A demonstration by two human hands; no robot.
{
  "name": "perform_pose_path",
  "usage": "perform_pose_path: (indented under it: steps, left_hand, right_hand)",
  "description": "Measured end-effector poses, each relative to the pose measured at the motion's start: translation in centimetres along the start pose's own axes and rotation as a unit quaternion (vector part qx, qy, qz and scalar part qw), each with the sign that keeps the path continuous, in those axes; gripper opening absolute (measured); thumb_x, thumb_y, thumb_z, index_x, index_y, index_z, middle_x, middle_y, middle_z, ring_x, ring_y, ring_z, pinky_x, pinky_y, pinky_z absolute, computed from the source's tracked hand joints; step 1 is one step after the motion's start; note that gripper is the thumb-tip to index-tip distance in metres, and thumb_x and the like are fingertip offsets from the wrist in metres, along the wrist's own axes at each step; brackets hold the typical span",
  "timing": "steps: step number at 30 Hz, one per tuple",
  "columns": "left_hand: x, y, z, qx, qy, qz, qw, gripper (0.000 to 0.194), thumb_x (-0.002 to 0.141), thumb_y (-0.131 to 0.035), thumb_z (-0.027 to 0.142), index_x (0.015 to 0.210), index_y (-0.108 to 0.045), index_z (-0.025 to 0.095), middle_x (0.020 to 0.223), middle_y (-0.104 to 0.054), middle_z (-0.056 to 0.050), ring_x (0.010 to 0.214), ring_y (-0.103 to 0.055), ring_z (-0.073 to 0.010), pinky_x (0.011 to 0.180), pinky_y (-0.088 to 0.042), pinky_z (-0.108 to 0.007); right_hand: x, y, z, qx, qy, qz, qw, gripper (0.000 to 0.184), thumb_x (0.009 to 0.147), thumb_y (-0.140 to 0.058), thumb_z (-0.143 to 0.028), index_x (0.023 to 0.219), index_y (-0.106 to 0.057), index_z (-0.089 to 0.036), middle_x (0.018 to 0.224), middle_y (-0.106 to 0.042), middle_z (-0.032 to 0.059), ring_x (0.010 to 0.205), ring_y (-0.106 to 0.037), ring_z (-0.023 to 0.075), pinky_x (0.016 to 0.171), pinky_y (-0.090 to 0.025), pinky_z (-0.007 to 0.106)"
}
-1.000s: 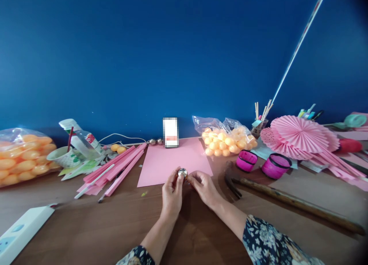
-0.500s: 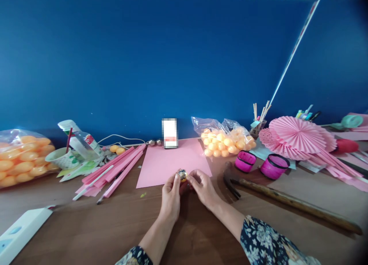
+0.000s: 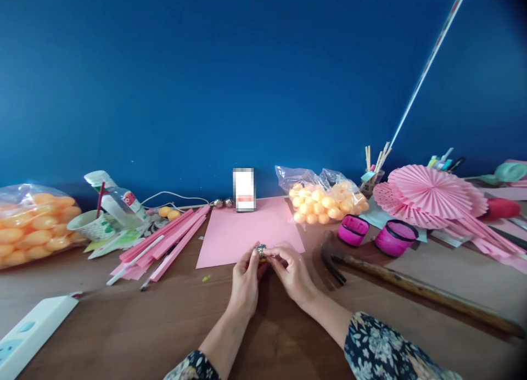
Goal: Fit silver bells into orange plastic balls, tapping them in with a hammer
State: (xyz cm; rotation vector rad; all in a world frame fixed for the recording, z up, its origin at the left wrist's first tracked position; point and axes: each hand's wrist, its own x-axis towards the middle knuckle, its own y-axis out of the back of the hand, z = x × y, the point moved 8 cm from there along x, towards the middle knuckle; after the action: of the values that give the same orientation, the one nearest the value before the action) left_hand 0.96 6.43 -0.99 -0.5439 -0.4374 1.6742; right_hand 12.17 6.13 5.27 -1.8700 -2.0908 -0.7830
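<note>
A small round ball [image 3: 261,252], shiny silver with some yellow showing below, is pinched between the thumb and fingers of my left hand [image 3: 244,275]. From the other side, my right hand [image 3: 291,273] has its thumb and forefinger pressed together, with the tips touching the ball's right edge. Whatever is between those right fingertips is too small or hidden to make out. Both hands are just over the near edge of a pink paper sheet [image 3: 247,232]. Two silvery balls [image 3: 223,203] lie beyond the sheet, by the wall.
Clear bags of orange balls [image 3: 319,204] and more orange balls [image 3: 35,226] flank the sheet. On the right lie a hammer [image 3: 428,281], two magenta containers [image 3: 353,230] and folded pink paper fans [image 3: 436,193]. Pink strips [image 3: 173,240], a cup [image 3: 88,225] and a power strip [image 3: 37,330] are leftward.
My right fingers have moved slightly left and now touch the ball's side, covering a little more of it. My left hand keeps its hold. The camera view has shifted slightly.
</note>
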Motion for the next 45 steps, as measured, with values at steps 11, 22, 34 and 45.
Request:
perform_pose_path:
  steps: [11,22,34,45]
  left_hand:
    - [-0.2,-1.4,0.7,0.029,0.008,-0.041,0.999,0.033,0.071,-0.062,0.032,0.097,-0.06,0.012,0.093,-0.066,-0.01,0.086,-0.062,-0.0187,0.078,-0.048,-0.028]
    - [0.5,-0.6,0.5,-0.036,0.023,-0.036,0.998,0.025,0.075,-0.057,0.023,0.098,-0.059,0.013,0.096,-0.065,-0.009,0.086,-0.062,-0.0174,0.077,-0.05,-0.028]
    - [0.6,-1.0,0.2,-0.095,0.13,-0.036,0.986,0.025,0.082,-0.048,0.025,0.093,-0.058,0.005,0.077,-0.066,-0.012,0.067,-0.063,-0.013,0.061,-0.052,-0.019]
    - [-0.6,-2.2,0.0,-0.099,0.172,-0.153,0.968,0.048,0.08,-0.037,0.055,0.072,-0.056,0.011,0.042,-0.04,0.003,0.033,-0.033,-0.0035,0.031,-0.025,-0.012]
  right_hand:
    - [0.0,-0.3,0.4,0.021,-0.042,-0.014,0.999,0.024,0.079,-0.05,-0.018,0.101,-0.058,-0.022,0.096,-0.059,0.0051,0.084,-0.056,0.0165,0.073,-0.048,0.029]
    - [-0.1,-0.4,1.0,0.04,-0.057,-0.005,0.998,0.019,0.08,-0.047,-0.023,0.096,-0.056,-0.019,0.092,-0.061,0.0047,0.082,-0.058,0.0154,0.075,-0.046,0.027]
    - [0.3,1.1,4.0,0.019,-0.112,0.072,0.991,0.029,0.08,-0.045,-0.039,0.094,-0.056,-0.016,0.084,-0.063,0.0071,0.073,-0.06,0.0179,0.061,-0.049,0.027]
    - [0.3,1.3,3.5,-0.015,-0.099,0.064,0.993,0.034,0.082,-0.041,-0.043,0.091,-0.057,-0.015,0.071,-0.058,0.0029,0.065,-0.054,0.0159,0.061,-0.044,0.026]
